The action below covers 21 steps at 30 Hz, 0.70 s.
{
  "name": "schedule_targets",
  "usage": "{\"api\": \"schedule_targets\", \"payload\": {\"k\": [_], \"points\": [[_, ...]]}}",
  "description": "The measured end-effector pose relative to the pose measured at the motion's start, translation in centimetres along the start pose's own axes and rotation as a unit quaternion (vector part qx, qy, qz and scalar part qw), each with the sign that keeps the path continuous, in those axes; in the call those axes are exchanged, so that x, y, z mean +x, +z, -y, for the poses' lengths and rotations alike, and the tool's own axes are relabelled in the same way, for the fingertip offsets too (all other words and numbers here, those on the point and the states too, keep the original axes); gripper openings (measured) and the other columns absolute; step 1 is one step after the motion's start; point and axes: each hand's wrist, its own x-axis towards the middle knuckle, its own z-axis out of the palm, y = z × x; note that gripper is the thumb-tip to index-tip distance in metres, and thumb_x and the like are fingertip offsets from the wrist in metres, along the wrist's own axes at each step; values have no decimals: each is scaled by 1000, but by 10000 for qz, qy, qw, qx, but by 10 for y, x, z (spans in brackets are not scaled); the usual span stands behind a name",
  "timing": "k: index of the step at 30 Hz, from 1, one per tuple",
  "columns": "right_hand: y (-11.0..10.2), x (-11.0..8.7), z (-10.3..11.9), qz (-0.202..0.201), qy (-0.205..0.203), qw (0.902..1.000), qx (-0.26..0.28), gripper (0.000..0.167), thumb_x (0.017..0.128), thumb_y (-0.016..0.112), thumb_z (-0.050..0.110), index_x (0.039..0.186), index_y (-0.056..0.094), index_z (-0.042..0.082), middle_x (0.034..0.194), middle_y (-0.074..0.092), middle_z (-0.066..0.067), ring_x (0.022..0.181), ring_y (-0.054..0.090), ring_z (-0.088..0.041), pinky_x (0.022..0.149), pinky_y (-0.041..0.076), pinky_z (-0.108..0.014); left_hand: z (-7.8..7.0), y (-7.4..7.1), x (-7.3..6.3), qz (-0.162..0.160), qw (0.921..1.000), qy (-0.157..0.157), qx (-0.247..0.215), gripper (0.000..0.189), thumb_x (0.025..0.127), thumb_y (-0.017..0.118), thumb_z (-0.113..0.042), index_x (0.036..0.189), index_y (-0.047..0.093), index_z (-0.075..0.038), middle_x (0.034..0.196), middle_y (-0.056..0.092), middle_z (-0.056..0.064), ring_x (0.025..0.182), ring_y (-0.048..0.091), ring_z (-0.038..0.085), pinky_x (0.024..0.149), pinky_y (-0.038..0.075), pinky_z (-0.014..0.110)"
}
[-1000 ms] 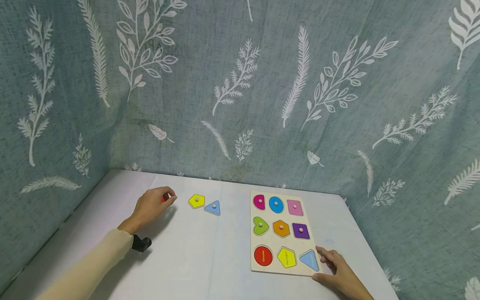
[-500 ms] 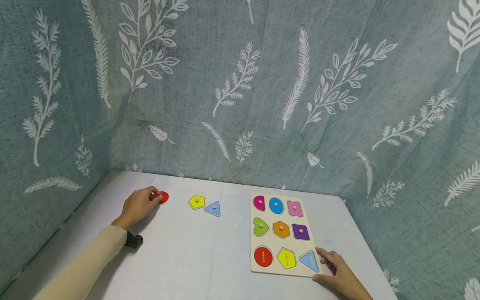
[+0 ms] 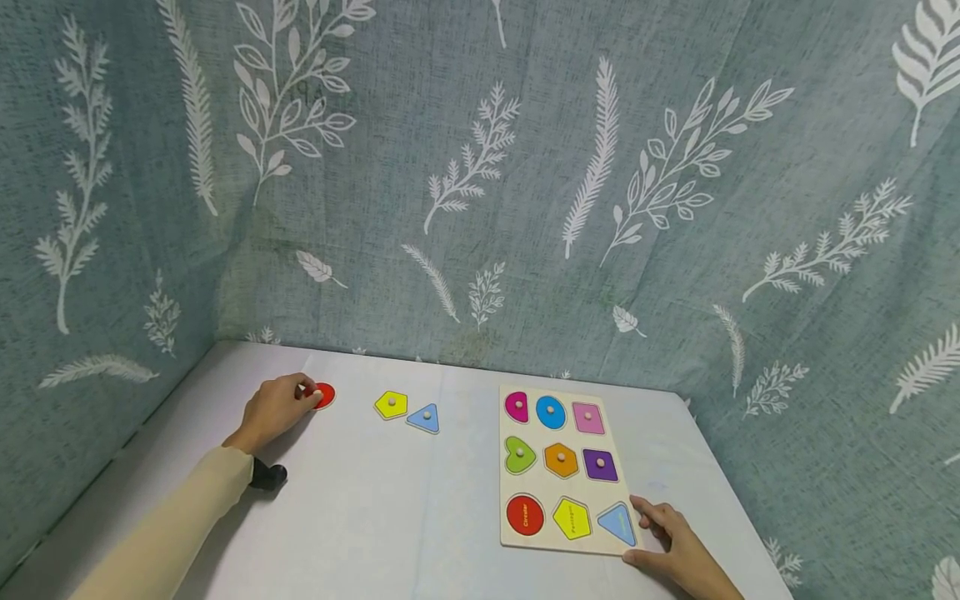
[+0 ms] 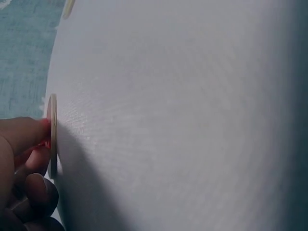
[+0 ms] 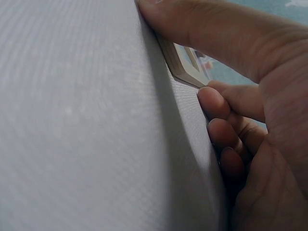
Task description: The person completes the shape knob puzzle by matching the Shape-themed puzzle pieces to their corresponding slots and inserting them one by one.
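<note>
At the table's far left, my left hand pinches the knob of a red circular puzzle piece. In the left wrist view the red piece is edge-on, thumb and finger meeting on its top side. A yellow pentagon piece and a blue triangle piece, each with a knob, lie to its right. My right hand holds the near right corner of the wooden puzzle board, thumb along the near edge and fingers at the right side. The board's corner shows between thumb and fingers.
Six knobbed pieces fill the board's upper rows, such as the orange hexagon. The near row shows a printed red circle, yellow pentagon and blue triangle. Leaf-patterned cloth walls the white table's back and sides.
My left hand has moved a little to the left, and more of the red circle piece shows beside its fingers. My right hand and the board have stayed in place.
</note>
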Motion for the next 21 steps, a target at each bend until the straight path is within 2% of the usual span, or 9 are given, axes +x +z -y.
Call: {"api": "schedule_targets", "payload": {"k": [3, 9, 13, 21], "points": [[0, 1, -1, -10, -7, 10000, 18, 96, 75, 91, 41, 153, 47, 5, 101, 42, -3, 104, 41, -23, 104, 44, -50, 0, 0, 0, 18, 10000, -46, -28, 21, 95, 69, -24, 102, 69, -4, 82, 63, 5, 74, 56, 23, 60, 41, 35], [-1, 3, -4, 13, -59, 10000, -14, 95, 76, 90, 42, 153, 47, 7, 103, 43, -2, 103, 41, -22, 99, 46, -44, -3, -1, 0, 69, 9999, -79, -46, 22, 95, 72, -23, 101, 70, -2, 81, 61, 4, 75, 54, 22, 62, 40, 35], [-1, 4, -4, -4, -34, 10000, -67, 96, 75, 91, 43, 153, 47, 6, 102, 43, -3, 103, 42, -22, 101, 45, -49, -3, -1, 0, 102, 9999, -70, -52, 21, 95, 72, -22, 101, 70, -2, 80, 60, 4, 75, 54, 22, 63, 39, 35], [-2, 3, -5, 11, -108, 9999, -94, 95, 76, 90, 44, 153, 47, 7, 103, 43, -2, 102, 41, -21, 92, 46, -39, -2, 0, 2, 191, 9998, -9, 101, 17, 96, 67, -20, 97, 67, -3, 78, 58, 3, 71, 52, 20, 59, 39, 34]]}}
